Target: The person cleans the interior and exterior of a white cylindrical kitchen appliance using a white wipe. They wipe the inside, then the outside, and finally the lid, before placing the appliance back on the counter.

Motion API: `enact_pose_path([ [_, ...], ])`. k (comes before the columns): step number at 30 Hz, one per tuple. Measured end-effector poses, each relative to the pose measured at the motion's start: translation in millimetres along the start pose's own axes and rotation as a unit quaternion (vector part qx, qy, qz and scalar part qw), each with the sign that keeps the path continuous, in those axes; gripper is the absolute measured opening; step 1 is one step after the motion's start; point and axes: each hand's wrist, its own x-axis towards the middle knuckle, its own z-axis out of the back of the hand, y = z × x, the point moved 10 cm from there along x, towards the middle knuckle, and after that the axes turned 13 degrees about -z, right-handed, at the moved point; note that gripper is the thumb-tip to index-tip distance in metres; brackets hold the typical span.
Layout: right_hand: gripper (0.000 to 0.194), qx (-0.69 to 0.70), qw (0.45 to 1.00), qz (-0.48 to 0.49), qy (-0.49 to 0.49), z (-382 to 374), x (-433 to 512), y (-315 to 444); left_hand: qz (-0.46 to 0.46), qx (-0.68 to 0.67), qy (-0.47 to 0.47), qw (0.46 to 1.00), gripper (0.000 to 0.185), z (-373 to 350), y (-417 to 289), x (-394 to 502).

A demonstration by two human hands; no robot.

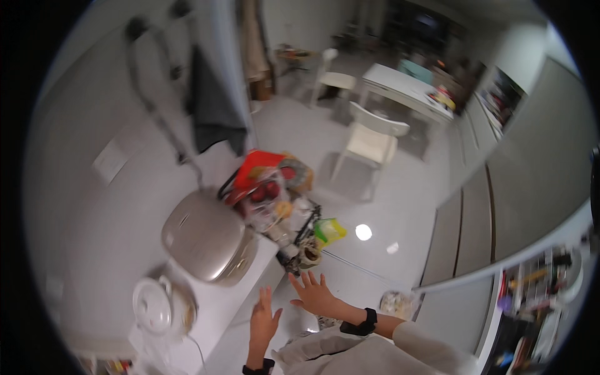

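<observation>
My left hand is held up beside the edge of a white counter, holding nothing, its thumb apart from the fingers. To its right, my right hand reaches out with fingers spread and nothing in it. Both wrists wear black bands. On the counter stand a silver-beige rice cooker and a white lidded ceramic pot with a cord near it. Beyond my hands, a rack heaped with bagged food holds dark red round fruit and a red bag. A green and yellow packet lies at its right side.
White chairs and a white table stand farther off on the grey floor. A dark cloth hangs at the left wall. Grey cabinets line the right, with a cluttered dish rack nearby. A bag sits low beside my right arm.
</observation>
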Motion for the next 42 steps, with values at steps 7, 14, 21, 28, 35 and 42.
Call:
enact_pose_path([
  [7, 0.088, 0.133, 0.960, -0.203, -0.141, 16, 16, -154, -0.235, 0.054, -0.027, 0.970, 0.081, -42, -127, 125],
  [14, 0.091, 0.178, 0.937, -0.293, 0.074, 36, 63, -341, -0.246, 0.205, 0.127, 0.939, 0.076, -171, -166, 339],
  [21, 0.092, 0.157, 0.920, -0.358, 0.007, 59, 131, -482, -0.295, 0.194, 0.207, 0.912, 0.078, -168, -293, 452],
  [28, 0.089, 0.122, 0.912, -0.382, 0.081, 89, 183, -600, -0.398, 0.110, 0.178, 0.893, 0.078, -218, -346, 596],
  [35, 0.080, 0.225, 0.863, -0.448, 0.062, 165, 195, -710, -0.291, 0.203, 0.284, 0.891, 0.076, -327, -297, 756],
  [42, 0.064, 0.190, 0.853, -0.481, 0.072, 169, 230, -879, -0.234, 0.231, 0.188, 0.925, 0.069, -242, -260, 767],
])
